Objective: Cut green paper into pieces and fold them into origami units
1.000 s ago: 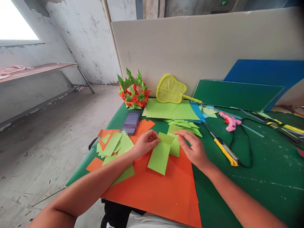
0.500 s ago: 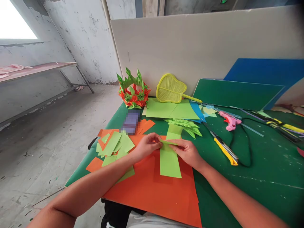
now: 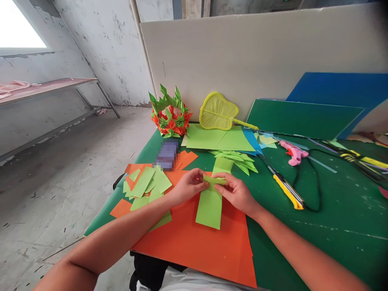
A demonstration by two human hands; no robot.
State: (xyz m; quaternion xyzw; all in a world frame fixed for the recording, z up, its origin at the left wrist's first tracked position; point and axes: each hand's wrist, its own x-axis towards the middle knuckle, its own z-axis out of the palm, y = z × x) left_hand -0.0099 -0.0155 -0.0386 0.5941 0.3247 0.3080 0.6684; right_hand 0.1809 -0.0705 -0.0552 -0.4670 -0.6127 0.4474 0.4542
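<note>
Between my two hands is a light green paper strip [image 3: 209, 212], its upper edge folded over. My left hand [image 3: 188, 186] pinches the left end of the fold with thumb and fingers. On the right end, my right hand [image 3: 238, 191] grips the same fold, thumb below and fingers above. The strip's lower part hangs over a large orange paper sheet [image 3: 200, 252]. Just beyond the hands lies another green strip [image 3: 222, 165], next to a stack of folded pointed green pieces [image 3: 242, 161].
Loose green paper pieces [image 3: 151, 184] lie on the left. Behind stand a paper crown [image 3: 171, 115] and a yellow fan [image 3: 218, 111]. A utility knife [image 3: 287, 190] and pink glue gun [image 3: 293, 152] with a black cord rest on the green tabletop [image 3: 339, 202] to the right.
The strip's lower end has swung to the left, and its folded edge has tilted. My right fingers have shifted slightly along the fold. My left hand has barely moved.
</note>
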